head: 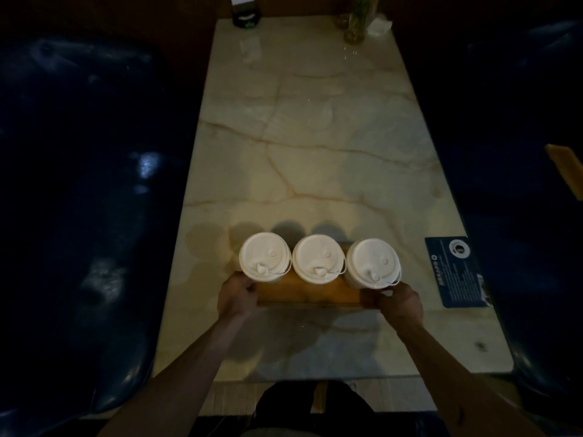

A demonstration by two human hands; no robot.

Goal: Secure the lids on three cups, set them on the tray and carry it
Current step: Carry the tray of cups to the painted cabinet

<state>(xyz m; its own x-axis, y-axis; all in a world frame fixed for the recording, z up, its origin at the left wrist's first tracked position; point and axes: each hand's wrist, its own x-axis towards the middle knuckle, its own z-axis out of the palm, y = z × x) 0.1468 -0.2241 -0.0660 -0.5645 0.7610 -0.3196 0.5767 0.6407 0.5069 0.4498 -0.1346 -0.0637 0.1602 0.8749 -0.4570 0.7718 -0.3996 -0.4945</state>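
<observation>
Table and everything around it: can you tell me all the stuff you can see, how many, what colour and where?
cups: three, white lids on, in a row on the tray.
tray: one, brown wood, at the near part of the table.
table: one, pale marble with tan veins, in the middle.
card: one, dark blue with white print, on the table's right edge.
seats: two, dark blue and shiny, either side of the table.
dark holder: one, black, far left end of the table.
glass vase: one, clear with green stems, far right end.
left hand: one, gripping the tray's left end.
right hand: one, gripping the tray's right end.
</observation>
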